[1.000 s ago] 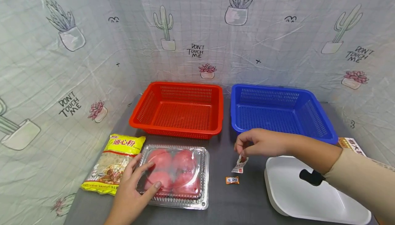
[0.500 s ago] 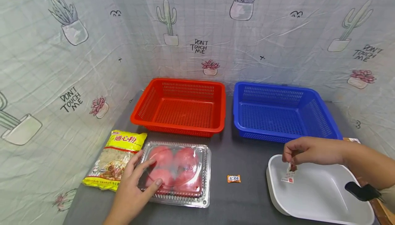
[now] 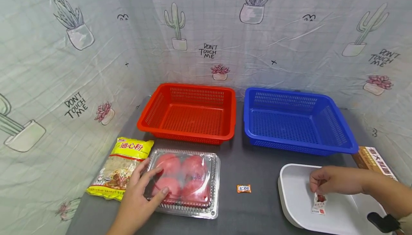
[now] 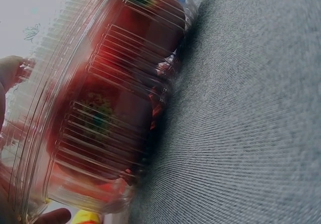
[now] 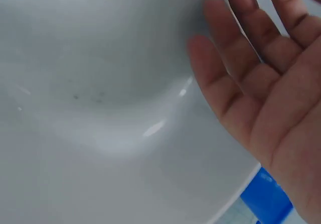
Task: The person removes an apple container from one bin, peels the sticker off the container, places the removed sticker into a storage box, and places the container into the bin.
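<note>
My left hand (image 3: 138, 195) rests with spread fingers on a clear plastic clamshell box (image 3: 213, 211) holding several round red fruits (image 3: 193, 167). In the left wrist view, the box's ribbed side and the fruits (image 4: 103, 118) inside fill the left half, and a fingertip (image 4: 12, 71) shows at the edge. My right hand (image 3: 341, 180) pinches the top of a small white packet (image 3: 319, 205) with red print, over the white tray (image 3: 296, 186). In the right wrist view, the right hand (image 5: 266, 83) is above the tray's glossy inside; the packet is mostly out of view there.
A red basket (image 3: 185, 135) and a blue basket (image 3: 286, 143) stand at the back. A small orange wrapped candy (image 3: 243, 188) lies mid-table. Left of the box lies a yellow pasta bag (image 3: 122, 167). A brown-and-white printed package (image 3: 374, 160) lies behind the tray.
My right hand has carried the packet rightward from the table beside the candy to over the white tray. The left hand stays on the box.
</note>
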### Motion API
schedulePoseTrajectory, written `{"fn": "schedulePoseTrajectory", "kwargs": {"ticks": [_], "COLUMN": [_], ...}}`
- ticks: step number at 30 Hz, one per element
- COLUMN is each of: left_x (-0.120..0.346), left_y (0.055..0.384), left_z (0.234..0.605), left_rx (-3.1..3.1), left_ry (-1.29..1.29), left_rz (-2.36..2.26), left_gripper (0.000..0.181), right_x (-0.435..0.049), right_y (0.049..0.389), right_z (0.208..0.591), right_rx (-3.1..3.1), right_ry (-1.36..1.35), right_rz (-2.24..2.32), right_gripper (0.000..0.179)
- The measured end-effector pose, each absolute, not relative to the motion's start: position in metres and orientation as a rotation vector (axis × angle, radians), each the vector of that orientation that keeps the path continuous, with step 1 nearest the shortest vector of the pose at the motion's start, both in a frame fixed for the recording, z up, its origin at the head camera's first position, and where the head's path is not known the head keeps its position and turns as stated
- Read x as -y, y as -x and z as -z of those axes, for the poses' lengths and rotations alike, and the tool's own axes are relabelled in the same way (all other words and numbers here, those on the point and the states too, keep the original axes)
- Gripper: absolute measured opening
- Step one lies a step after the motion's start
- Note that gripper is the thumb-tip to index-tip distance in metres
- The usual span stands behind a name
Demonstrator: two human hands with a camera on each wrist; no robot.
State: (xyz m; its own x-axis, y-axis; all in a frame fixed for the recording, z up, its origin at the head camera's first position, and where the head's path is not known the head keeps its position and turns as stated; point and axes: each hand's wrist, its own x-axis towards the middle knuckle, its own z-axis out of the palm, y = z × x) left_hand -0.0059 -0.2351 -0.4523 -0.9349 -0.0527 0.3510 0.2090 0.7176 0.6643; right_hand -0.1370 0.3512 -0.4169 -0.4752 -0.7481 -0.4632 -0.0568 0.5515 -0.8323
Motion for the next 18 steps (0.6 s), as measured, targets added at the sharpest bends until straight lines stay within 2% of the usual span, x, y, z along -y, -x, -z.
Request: {"fn": "schedulePoseTrajectory", "kwargs": {"ticks": [5,12,18], "left_x": [0.234,0.234,0.236], "left_y": [0.006,0.006,0.007], "left_z": [0.455,0.455,0.455], "left_rx": [2.586,2.585,2.595], "left_ry": [0.111,0.099,0.099], "left_rz": [1.069,1.076,1.065], "left_gripper": [0.057,0.055,0.056], "right_x": [-0.350,-0.352,-0.356], "right_y": [0.131,0.125,0.125], "right_z": [0.425,0.434,0.432], "right_rx": [-2.038,-2.148,-2.160], "right_ry": [0.577,0.621,0.599], "right_rz": [0.911,0.873,0.846], "right_gripper": [0.005,0.003,0.010]}}
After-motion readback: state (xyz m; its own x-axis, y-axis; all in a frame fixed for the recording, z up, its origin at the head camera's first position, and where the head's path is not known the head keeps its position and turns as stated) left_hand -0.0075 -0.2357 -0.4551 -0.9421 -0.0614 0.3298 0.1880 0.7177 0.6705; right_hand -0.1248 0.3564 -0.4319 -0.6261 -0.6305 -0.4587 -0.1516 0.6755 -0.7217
